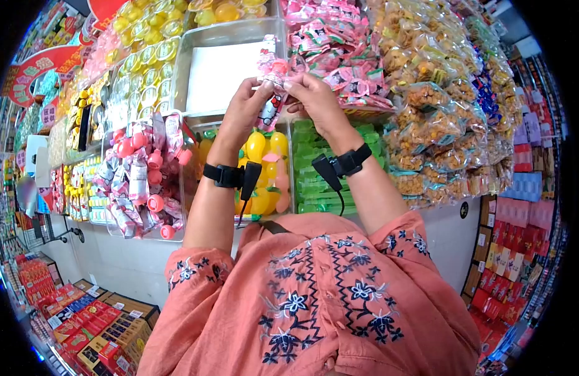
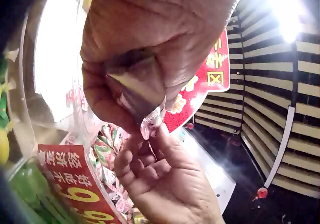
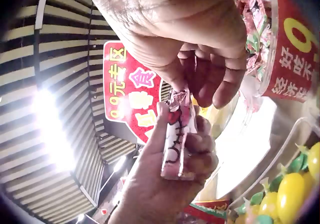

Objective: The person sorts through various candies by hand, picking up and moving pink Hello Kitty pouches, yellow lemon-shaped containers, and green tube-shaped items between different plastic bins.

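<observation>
A pink and white wrapped packet is held between both hands over the bins. The left hand has its fingers curled round the packet. The right hand pinches one crinkled end of it between thumb and finger. In the right wrist view, the packet lies along the left hand's fingers, with the right hand at its end. Within the left wrist view, the left hand partly hides the wrapper, and the right hand touches its edge.
A bin lined with white lies behind the left hand. Around it are pink packets, yellow fruit-shaped containers, green packs and bagged snacks. Red boxes fill a lower shelf at left.
</observation>
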Demonstrator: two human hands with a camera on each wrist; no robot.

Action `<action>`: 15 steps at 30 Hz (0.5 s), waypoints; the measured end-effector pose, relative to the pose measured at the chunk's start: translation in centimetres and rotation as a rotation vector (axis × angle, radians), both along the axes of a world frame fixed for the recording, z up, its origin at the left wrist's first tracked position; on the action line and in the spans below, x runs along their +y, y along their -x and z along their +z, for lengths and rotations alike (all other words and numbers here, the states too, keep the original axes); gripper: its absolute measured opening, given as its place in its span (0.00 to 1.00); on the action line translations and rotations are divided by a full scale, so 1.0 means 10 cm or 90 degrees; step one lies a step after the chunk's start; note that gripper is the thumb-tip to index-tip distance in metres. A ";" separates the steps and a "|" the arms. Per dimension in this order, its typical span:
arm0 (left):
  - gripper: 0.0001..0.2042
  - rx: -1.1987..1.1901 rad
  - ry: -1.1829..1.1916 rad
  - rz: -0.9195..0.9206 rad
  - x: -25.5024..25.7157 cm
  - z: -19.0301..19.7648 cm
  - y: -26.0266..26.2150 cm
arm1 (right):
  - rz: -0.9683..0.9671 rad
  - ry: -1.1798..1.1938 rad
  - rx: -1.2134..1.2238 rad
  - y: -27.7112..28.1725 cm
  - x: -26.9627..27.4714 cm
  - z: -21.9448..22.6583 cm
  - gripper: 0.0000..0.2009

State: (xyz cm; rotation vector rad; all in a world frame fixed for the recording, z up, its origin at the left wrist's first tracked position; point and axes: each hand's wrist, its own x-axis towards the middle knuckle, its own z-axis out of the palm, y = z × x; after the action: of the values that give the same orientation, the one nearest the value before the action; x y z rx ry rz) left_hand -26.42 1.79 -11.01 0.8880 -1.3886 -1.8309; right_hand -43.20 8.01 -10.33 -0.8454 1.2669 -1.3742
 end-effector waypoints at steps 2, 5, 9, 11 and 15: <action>0.18 -0.026 0.036 0.012 0.01 -0.04 0.00 | -0.007 -0.011 -0.057 -0.01 0.03 0.01 0.07; 0.18 -0.062 0.056 0.013 0.05 -0.03 0.00 | -0.018 -0.020 -0.111 -0.01 0.07 -0.04 0.07; 0.19 -0.076 -0.003 -0.016 -0.01 0.03 -0.03 | -0.008 -0.029 -0.059 0.03 0.02 0.02 0.08; 0.19 -0.075 -0.050 -0.014 -0.05 0.11 -0.01 | 0.018 -0.036 -0.022 0.07 -0.03 0.10 0.09; 0.19 -0.060 0.033 0.052 -0.28 0.01 0.14 | -0.010 -0.012 -0.039 0.06 -0.20 0.05 0.10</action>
State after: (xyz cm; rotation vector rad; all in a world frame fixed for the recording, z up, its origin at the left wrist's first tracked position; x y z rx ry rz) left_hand -27.85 -0.97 -10.91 1.0013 -1.4302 -1.7040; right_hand -43.82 5.98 -9.86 -0.7761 1.2400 -1.3894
